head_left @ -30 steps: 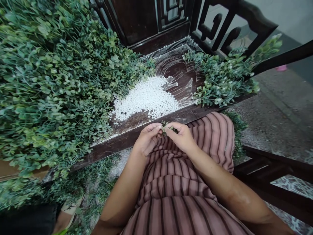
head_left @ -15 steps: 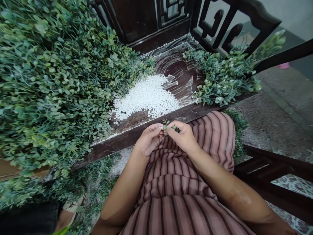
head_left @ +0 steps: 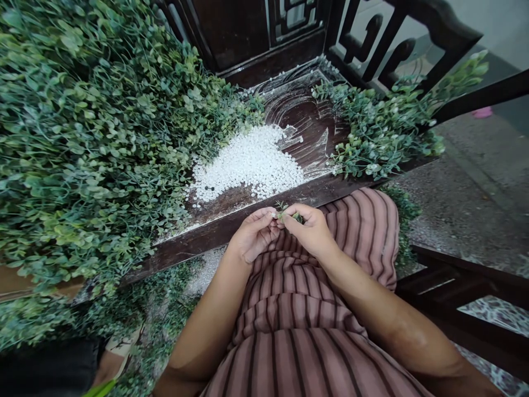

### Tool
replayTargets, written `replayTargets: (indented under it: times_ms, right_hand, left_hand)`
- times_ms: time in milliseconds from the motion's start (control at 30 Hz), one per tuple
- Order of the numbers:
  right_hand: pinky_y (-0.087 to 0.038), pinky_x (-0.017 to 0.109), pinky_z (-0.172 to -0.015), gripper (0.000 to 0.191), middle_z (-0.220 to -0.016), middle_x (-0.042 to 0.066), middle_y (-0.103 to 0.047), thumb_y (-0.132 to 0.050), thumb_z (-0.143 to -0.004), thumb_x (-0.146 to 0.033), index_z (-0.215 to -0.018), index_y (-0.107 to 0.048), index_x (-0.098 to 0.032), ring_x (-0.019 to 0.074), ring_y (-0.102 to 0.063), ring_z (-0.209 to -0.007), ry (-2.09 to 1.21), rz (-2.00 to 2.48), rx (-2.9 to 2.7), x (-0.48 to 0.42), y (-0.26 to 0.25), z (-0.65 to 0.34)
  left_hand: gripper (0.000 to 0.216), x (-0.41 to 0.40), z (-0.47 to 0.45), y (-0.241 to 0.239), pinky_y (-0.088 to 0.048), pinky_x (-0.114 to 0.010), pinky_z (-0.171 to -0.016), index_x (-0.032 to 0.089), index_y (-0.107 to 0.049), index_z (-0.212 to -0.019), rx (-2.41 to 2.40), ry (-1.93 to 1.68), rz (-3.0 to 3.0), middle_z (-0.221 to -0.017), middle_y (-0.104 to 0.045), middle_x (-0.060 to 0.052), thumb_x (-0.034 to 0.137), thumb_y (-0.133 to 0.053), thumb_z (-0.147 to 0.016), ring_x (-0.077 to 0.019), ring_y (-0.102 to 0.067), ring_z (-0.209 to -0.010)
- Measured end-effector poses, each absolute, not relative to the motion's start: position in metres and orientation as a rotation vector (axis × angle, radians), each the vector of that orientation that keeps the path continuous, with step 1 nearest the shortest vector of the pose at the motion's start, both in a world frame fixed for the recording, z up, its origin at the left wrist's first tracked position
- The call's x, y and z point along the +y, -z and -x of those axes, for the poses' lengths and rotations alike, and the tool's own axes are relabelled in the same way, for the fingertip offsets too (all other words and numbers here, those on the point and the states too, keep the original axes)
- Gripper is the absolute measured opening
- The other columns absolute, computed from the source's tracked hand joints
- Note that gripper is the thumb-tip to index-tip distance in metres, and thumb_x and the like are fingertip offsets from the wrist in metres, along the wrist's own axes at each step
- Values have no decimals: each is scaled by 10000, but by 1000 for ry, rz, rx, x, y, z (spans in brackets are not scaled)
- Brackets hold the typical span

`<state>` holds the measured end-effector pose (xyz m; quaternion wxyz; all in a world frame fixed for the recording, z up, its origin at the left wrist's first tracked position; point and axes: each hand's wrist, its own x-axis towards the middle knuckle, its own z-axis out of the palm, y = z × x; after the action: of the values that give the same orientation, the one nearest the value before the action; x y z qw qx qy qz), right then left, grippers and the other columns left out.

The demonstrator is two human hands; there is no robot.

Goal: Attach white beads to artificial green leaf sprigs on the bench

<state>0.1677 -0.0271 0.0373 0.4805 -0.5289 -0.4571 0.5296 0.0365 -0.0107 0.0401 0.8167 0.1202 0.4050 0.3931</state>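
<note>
Closest on my feed, striped cloth (head_left: 289, 342) covers the body, and two bare forearms (head_left: 206, 309) reach forward over it. At the lower left I can see some dark cloth (head_left: 45, 364); at the lower right, a dark wood frame (head_left: 450, 292). Just short of the front edge of the seat (head_left: 300, 113), both hands nearly meet. The right hand (head_left: 312, 229) has thumb and forefinger pinched together on a green sprig (head_left: 281, 205), its leaves showing above and beside the fingers. The left hand (head_left: 253, 236) has its fingertips together on a white bit (head_left: 274, 215) right by the sprig; I can't tell whether the two are joined. Past the hands, the seat is dark wood with pale streaks, bearing a loose heap of white beads (head_left: 248, 160), a small black piece (head_left: 209, 188) at its near left. A big mass of greenery (head_left: 103, 138) fills the left, its edge meeting the heap. A smaller bunch (head_left: 374, 132) lies at the seat's right end. Farther off I see the panelled back (head_left: 235, 33) and a pink thing (head_left: 482, 112) on the floor (head_left: 458, 193).
</note>
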Motion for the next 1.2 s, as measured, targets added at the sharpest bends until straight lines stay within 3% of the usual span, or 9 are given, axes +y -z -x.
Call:
replayTargets:
  times_ms: [767,1200]
  right_hand:
    - [-333,214,-486,159,-465,-57,-443,-560,-668,-299,-578,-542,-169,71,-361,-447,-1293,1302,-1083,-26,-39,-170]
    - [-328,212,-498,154,-514,-37,-483,-553,-664,-291,-580,-553,-162,81,-403,-495,-1282,1311,-1099,-26,-36,-172]
  left_hand:
    - [116,-10,-37,-41,-459,-117,-492,114,-620,-686,787,-795,-224,-597,-631,-13,67,-704,-619,-59,-580,-526]
    - [175,-9,-39,-40,-458,-111,-487,102,-637,-684,784,-781,-248,-591,-633,-22,114,-763,-562,-65,-589,-537]
